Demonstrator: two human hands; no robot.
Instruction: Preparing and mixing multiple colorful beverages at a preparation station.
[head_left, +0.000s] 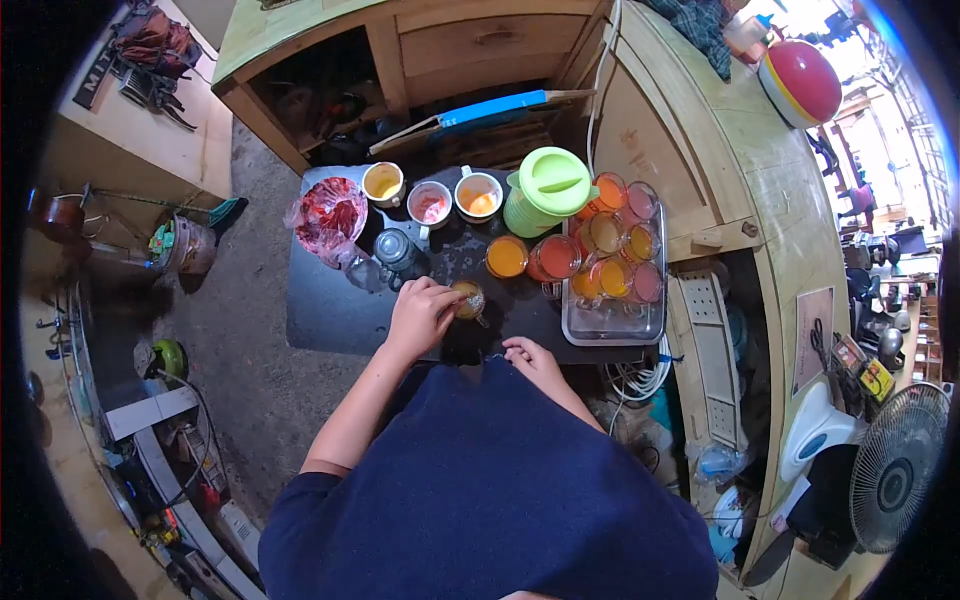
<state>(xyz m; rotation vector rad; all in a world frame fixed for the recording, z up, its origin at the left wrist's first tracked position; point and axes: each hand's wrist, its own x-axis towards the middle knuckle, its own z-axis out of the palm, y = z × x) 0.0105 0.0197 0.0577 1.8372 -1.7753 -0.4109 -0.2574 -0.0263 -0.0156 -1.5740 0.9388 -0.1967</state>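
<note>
My left hand (426, 311) is at the near part of the black table (330, 322), its fingertips at the rim of a small glass mug (470, 300) with a yellowish drink; whether they grip something thin there is not clear. By the table's near edge, my right hand (531, 358) rests with curled fingers, holding nothing that I can see. Beyond them stand a glass of orange drink (506, 257), a glass mug of red drink (559, 257) and a green lidded pitcher (551, 191). Several filled glasses crowd a clear tray (615, 334) on the right.
Three white cups (478, 195) with coloured remains line the far side. Left of them lie a bowl with red contents and plastic film (331, 217) and an empty-looking glass mug (394, 247). Wooden cabinets (495, 45) stand beyond and right; a coiled white cable (641, 379) hangs near the tray.
</note>
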